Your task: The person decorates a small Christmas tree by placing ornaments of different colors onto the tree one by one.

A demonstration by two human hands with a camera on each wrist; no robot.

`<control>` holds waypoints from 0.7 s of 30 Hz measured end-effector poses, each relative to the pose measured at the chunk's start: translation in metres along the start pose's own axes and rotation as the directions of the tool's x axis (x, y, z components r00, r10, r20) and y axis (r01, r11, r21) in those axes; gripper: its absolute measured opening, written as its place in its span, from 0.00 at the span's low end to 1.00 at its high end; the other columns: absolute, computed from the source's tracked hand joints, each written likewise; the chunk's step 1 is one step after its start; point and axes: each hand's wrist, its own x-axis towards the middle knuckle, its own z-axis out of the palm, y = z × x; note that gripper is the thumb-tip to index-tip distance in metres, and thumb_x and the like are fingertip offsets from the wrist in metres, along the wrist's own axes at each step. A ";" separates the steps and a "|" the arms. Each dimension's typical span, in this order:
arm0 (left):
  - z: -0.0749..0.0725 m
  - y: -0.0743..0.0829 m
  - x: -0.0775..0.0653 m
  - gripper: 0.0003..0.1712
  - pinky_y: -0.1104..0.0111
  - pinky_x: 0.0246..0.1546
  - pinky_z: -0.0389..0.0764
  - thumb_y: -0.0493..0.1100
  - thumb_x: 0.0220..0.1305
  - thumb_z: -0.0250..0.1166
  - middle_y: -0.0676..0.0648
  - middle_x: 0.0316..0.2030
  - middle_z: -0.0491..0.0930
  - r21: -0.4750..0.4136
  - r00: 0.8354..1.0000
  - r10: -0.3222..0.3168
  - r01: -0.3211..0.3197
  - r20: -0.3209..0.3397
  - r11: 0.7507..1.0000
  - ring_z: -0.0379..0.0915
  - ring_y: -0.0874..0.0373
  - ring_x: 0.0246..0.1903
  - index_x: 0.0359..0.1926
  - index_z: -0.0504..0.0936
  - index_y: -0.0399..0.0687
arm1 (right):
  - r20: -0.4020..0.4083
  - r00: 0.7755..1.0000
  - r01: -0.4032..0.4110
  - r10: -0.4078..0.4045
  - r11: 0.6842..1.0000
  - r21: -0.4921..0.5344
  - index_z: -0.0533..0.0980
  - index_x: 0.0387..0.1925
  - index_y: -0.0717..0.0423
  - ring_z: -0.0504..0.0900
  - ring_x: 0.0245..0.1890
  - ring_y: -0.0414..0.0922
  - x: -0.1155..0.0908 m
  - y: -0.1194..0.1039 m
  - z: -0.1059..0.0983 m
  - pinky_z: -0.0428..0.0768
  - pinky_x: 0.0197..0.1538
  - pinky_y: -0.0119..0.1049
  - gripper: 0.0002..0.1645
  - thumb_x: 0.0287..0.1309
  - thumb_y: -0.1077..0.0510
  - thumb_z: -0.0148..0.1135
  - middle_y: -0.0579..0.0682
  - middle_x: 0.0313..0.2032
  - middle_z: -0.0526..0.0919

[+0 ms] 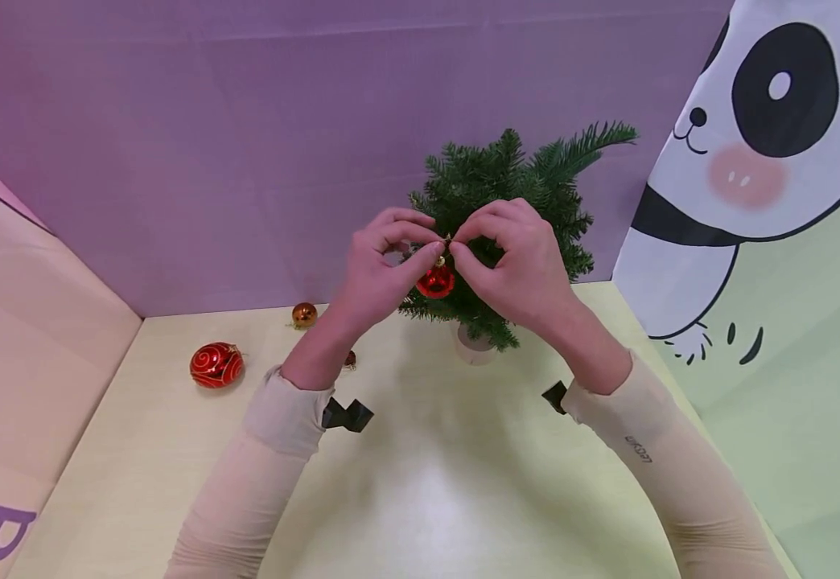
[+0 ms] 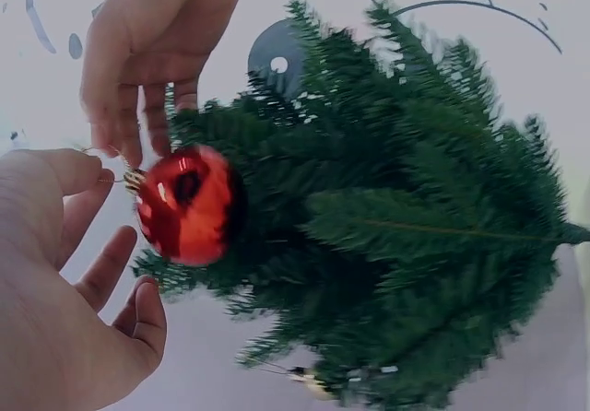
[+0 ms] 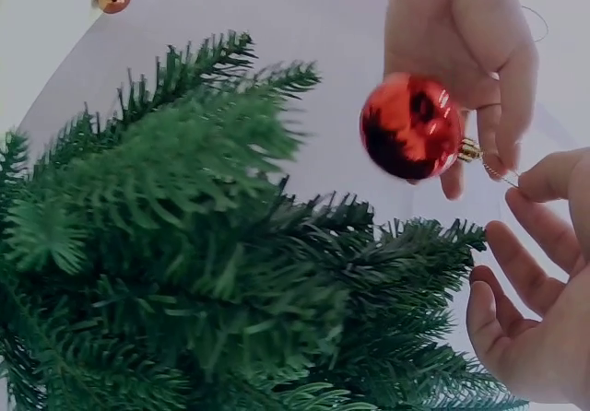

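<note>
A shiny red bauble [image 1: 436, 281] with a gold cap hangs from a thin gold string, in front of a small artificial Christmas tree [image 1: 496, 173]. My left hand [image 1: 389, 261] pinches the string between thumb and forefinger above the cap. Close beside it, my right hand [image 1: 517, 256] also pinches the string, the two sets of fingertips almost meeting. In the left wrist view the bauble [image 2: 191, 205] hangs against the green branches [image 2: 387, 208]. From the right wrist view, the gold string [image 3: 498, 171] runs from the cap to my right fingertips.
A large red ball with swirls [image 1: 217, 365] lies on the table [image 1: 427, 498] at left. Behind it are a small orange-gold bauble [image 1: 304, 315] and a dark red one [image 1: 351, 359], partly behind my left wrist. The tree stands in a pale pot [image 1: 475, 346] before a purple backdrop [image 1: 246, 161].
</note>
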 end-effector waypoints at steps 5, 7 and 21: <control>-0.004 0.008 0.012 0.06 0.62 0.44 0.70 0.38 0.64 0.66 0.44 0.48 0.79 0.081 1.000 0.015 -0.016 0.003 0.997 0.70 0.59 0.50 0.36 0.88 0.39 | -0.012 0.999 -0.048 0.047 0.999 -0.015 0.84 0.30 0.58 0.75 0.39 0.47 0.004 -0.002 -0.002 0.71 0.40 0.40 0.05 0.58 0.60 0.66 0.49 0.34 0.83; -0.004 0.010 0.015 0.07 0.63 0.43 0.70 0.38 0.64 0.66 0.45 0.48 0.79 0.103 1.000 0.006 -0.007 0.011 0.995 0.70 0.59 0.50 0.37 0.88 0.40 | -0.014 0.998 -0.065 0.064 0.998 -0.023 0.84 0.30 0.58 0.76 0.38 0.48 0.005 -0.002 -0.002 0.71 0.39 0.41 0.06 0.58 0.59 0.65 0.49 0.34 0.83; -0.002 0.005 0.015 0.06 0.57 0.46 0.71 0.38 0.62 0.67 0.47 0.49 0.78 0.061 0.998 0.002 -0.007 0.067 0.998 0.69 0.58 0.52 0.37 0.88 0.39 | -0.004 0.997 -0.072 0.071 0.996 -0.056 0.85 0.31 0.57 0.76 0.37 0.47 0.010 -0.005 -0.006 0.71 0.39 0.41 0.07 0.59 0.58 0.66 0.48 0.34 0.83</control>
